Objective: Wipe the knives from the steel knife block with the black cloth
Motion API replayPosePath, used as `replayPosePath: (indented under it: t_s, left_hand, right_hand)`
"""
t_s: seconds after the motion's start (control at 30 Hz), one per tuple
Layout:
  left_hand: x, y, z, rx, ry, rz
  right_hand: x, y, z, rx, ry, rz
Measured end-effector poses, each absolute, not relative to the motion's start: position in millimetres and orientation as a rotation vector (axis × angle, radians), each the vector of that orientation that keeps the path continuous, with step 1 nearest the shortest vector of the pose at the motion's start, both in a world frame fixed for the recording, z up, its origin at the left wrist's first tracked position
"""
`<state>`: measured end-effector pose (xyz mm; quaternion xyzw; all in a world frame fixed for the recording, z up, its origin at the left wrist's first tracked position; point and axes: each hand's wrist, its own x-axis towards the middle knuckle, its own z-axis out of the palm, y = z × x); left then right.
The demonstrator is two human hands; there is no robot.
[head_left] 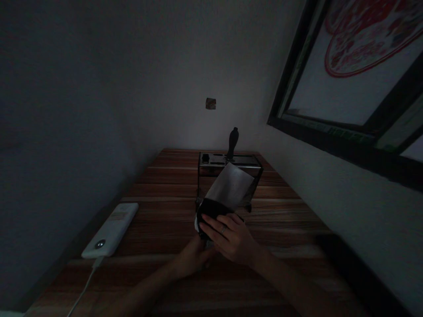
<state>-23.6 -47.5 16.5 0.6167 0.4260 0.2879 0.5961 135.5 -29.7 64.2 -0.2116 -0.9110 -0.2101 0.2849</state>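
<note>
The scene is dim. My right hand [233,237] wraps over the black handle of a broad cleaver [229,187], whose pale blade points up and away toward a knife rack [231,165]. My left hand [193,257] sits just below and to the left, its fingers tucked under the right hand against the handle; its fingers are mostly hidden. A ring shows on one right-hand finger. The blade covers the front of the rack.
The knife rack stands on a striped wooden counter [158,211], with one dark knife handle [232,143] sticking up from it. A white power bank [110,231] with a cable lies at the left. Grey walls close in on both sides; a framed picture [357,66] hangs right.
</note>
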Motion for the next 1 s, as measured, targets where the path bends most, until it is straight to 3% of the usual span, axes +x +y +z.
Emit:
replayPosePath:
  t_s: [0.43,1.0]
  left_hand:
    - [-26.1,-36.6,12.1,1.524,1.087,0.796]
    - [-32.3,-35.1,-3.7,1.515,1.155,0.615]
  right_hand:
    - [118.8,-0.9,71.1,-0.329,-2.522,-0.511]
    - [113.0,-3.4,52.8,-0.313,-2.608,-0.336]
